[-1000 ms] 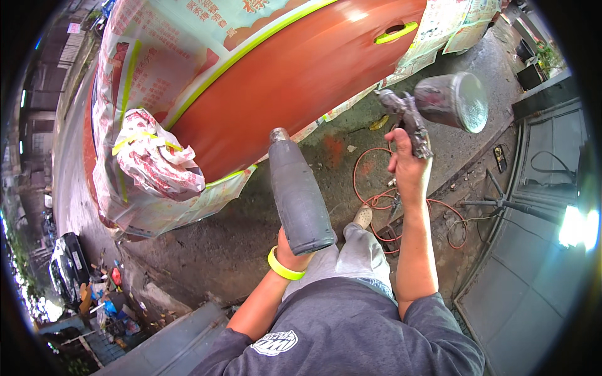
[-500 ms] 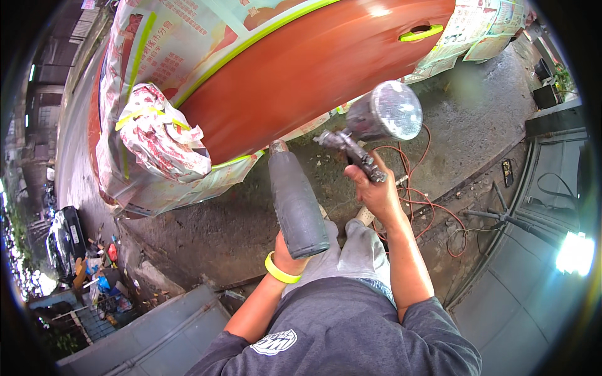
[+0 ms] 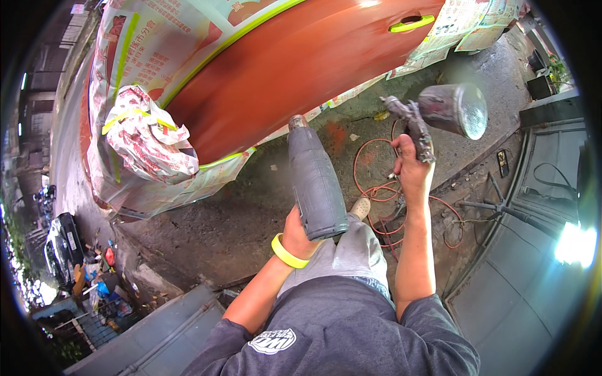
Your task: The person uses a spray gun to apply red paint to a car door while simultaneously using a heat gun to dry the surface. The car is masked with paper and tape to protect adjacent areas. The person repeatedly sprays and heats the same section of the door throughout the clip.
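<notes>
My left hand [image 3: 298,235] is wrapped round a dark grey heat gun [image 3: 315,182], its grip hidden beneath the body. The gun's metal nozzle points at the lower edge of a red-brown car door panel [image 3: 276,81]. In my right hand [image 3: 414,172] is a paint-stained spray gun [image 3: 411,125], with a clear-ended cup [image 3: 461,109] tilted out to the right. The spray gun is apart from the panel, right of the heat gun. Masking paper [image 3: 179,47] edged with yellow-green tape surrounds the panel, and crumpled paper covers the side mirror [image 3: 147,141].
An orange air hose [image 3: 360,178] lies coiled on the concrete floor by my shoe [image 3: 360,207]. At the right, a metal stand [image 3: 501,210] and a bright lamp [image 3: 575,246] are near the grey shutter. Piled rubbish [image 3: 103,288] sits at the left.
My right hand has carried the spray gun to the right, away from the panel. The heat gun in my left hand has shifted right and a little farther forward.
</notes>
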A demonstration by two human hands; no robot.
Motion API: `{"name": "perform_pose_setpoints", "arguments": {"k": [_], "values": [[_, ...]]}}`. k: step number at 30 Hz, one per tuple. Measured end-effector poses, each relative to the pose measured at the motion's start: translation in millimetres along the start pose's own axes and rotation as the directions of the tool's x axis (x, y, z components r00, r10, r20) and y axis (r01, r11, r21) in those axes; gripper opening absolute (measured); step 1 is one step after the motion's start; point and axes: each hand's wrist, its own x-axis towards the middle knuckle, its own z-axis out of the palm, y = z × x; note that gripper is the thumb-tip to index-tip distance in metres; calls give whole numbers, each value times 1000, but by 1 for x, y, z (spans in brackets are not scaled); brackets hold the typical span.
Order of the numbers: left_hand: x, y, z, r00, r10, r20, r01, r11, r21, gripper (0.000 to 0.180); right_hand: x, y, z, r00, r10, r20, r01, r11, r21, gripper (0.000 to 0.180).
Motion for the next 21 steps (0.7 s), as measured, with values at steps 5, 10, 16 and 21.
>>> {"name": "perform_pose_setpoints", "arguments": {"k": [5, 10, 16, 21], "values": [[-7, -5, 1, 999, -32, -35, 30, 997, -65, 40, -8, 6, -8, 1000, -4, -28, 2, 998, -65, 30], [-29, -12, -9, 997, -68, -44, 67, 997, -28, 41, -30, 14, 17, 982, 119, 145, -112, 992, -58, 40], [-31, 4, -10, 997, -35, -70, 38, 998, 43, 44, -45, 37, 41, 902, 180, 393, -103, 972, -211, 43], [-29, -4, 2, 996, -54, -71, 56, 998, 32, 43, -41, 40, 40, 885, 207, 417, -125, 968, -216, 44]]}}
